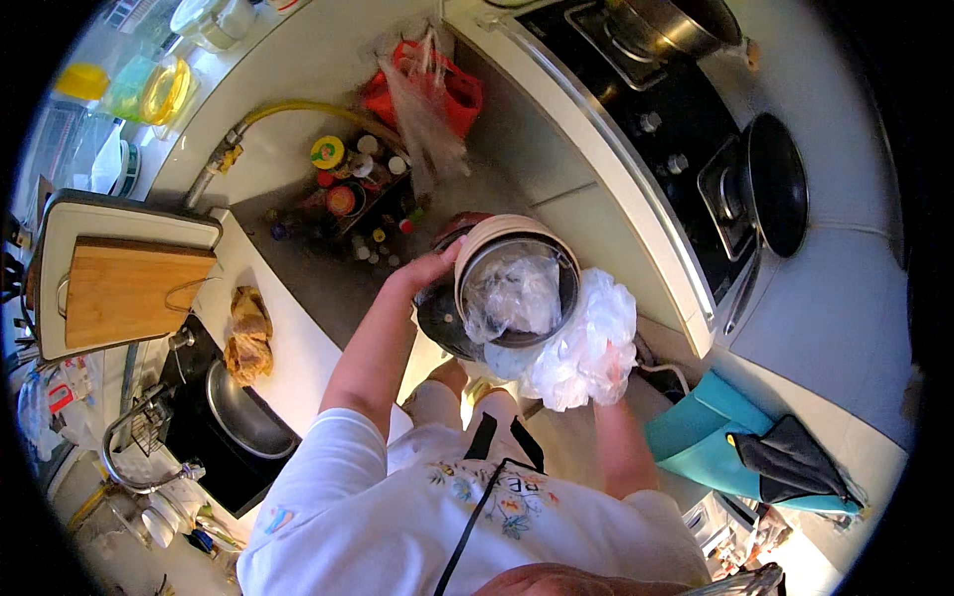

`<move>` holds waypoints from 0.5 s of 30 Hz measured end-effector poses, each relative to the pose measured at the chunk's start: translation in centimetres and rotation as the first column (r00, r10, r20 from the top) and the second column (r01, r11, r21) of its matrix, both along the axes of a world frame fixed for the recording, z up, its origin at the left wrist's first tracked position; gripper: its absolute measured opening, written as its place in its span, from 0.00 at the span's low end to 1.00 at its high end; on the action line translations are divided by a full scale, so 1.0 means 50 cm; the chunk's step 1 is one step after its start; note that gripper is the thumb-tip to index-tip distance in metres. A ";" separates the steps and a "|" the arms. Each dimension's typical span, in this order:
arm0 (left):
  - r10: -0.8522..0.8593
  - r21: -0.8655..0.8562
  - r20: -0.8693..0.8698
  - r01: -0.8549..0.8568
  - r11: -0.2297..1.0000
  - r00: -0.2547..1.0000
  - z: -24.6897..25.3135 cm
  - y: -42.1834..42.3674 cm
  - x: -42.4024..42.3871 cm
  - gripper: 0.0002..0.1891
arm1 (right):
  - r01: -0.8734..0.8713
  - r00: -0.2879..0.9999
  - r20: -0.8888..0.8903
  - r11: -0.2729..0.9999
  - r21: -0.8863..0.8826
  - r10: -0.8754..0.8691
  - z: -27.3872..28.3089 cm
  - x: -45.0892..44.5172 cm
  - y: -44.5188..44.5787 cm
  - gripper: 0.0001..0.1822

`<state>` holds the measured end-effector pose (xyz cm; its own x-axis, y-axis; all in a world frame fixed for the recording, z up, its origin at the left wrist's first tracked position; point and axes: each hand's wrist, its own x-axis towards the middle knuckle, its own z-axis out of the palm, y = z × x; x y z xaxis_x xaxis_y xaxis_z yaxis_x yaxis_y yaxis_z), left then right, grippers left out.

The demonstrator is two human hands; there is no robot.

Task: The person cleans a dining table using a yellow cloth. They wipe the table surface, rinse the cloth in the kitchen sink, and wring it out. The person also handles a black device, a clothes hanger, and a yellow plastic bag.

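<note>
My left hand [440, 267] grips the left side of a round container with a beige rim [514, 223], with the thumb at its edge. Inside it lies a crumpled clear plastic bag [522, 294]. Beneath the container shows a dark round pan or lid [440, 320], partly covered. A bunch of white plastic bags [589, 343] presses against the container's right side. My right hand [616, 376] holds this bunch, and the thin plastic hides most of its fingers.
A drawer with a pale front [589, 127] juts out below the black gas hob [663, 141]. Jars [328, 153] and a red bag [455, 97] stand in the far corner. At left are a wooden cutting board [138, 294], a brown bundle [248, 335] and a sink [246, 410].
</note>
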<state>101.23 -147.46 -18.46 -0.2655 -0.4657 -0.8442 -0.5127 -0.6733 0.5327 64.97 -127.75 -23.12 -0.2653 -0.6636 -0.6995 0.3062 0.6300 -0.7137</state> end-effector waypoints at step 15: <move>0.358 0.223 -0.095 -0.331 0.917 0.929 -0.259 -0.099 0.145 0.56 | -0.384 0.923 -0.015 0.923 -0.035 0.384 -0.077 0.080 -0.414 0.28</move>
